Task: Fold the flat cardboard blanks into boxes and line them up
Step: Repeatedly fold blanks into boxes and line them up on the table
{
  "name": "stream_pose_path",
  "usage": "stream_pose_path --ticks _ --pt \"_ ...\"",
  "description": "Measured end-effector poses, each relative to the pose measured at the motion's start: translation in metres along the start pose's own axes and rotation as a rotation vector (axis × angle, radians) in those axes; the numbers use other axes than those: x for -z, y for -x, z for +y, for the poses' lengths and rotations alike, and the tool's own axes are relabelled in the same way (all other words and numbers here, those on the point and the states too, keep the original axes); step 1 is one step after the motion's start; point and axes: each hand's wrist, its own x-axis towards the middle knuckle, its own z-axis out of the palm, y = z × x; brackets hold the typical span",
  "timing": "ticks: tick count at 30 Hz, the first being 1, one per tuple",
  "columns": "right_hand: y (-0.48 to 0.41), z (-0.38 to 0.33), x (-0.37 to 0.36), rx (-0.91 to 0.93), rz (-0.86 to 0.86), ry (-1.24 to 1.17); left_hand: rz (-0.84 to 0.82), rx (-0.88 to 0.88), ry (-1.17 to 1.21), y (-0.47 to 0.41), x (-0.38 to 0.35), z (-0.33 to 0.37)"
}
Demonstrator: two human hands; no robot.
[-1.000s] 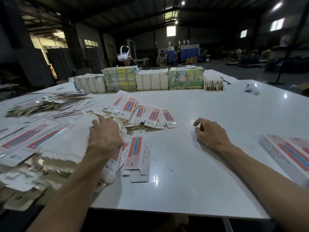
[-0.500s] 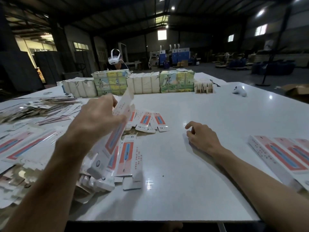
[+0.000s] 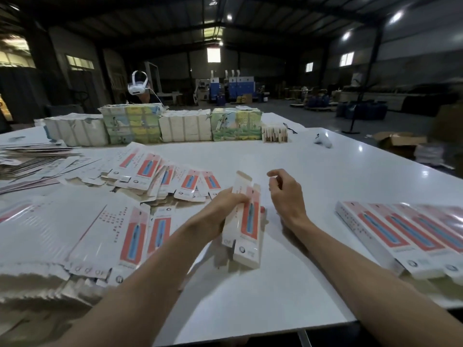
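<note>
My left hand (image 3: 220, 209) grips a long white cardboard blank (image 3: 246, 221) with a red-and-blue panel, holding it above the middle of the white table (image 3: 275, 284). My right hand (image 3: 285, 196) hovers just right of the blank, fingers loosely curled, holding nothing. A heap of flat blanks (image 3: 100, 234) lies at the left, with more fanned out (image 3: 165, 174) behind it. Several folded boxes (image 3: 400, 234) lie side by side in a row at the right.
Stacks of bundled cartons (image 3: 185, 123) line the far side of the table, with a person in a white headset (image 3: 137, 86) behind them. A white controller (image 3: 323, 141) lies far right. A loose pile of sheets (image 3: 32, 159) sits far left.
My left hand has carried the blank from the left heap to the middle of the table. My right hand has lifted off the table and come beside it.
</note>
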Motion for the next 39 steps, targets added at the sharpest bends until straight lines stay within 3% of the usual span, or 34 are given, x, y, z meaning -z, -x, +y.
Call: stream_pose_path --ticks 3,8,11,17,21,24,28,34,39 --pt "0.0 -0.003 -0.002 0.095 -0.059 -0.001 0.022 -0.045 0.152 -0.006 0.0 -0.014" --pt "0.006 -0.007 -0.01 0.235 -0.214 0.177 -0.045 -0.077 0.252 0.0 0.007 -0.024" --pt "0.008 -0.011 -0.013 0.256 -0.258 0.233 -0.002 -0.119 0.24 -0.002 0.008 -0.025" --pt "0.014 -0.021 -0.016 0.308 -0.307 0.056 0.02 0.049 0.418 -0.004 0.013 -0.026" --pt "0.013 -0.027 -0.018 0.172 -0.387 -0.093 0.027 0.058 0.35 -0.007 0.017 -0.025" --pt "0.009 -0.027 -0.016 -0.065 -0.396 -0.415 0.025 -0.024 0.277 -0.012 0.015 -0.024" --pt "0.009 -0.023 -0.017 -0.243 -0.424 -0.725 -0.099 -0.02 0.39 -0.011 0.003 -0.021" --pt "0.014 -0.024 -0.02 -0.306 -0.411 -0.763 -0.079 0.059 0.609 -0.015 0.003 -0.021" --pt "0.021 -0.025 -0.025 -0.338 -0.542 -0.72 -0.036 0.055 0.646 -0.015 0.015 -0.028"
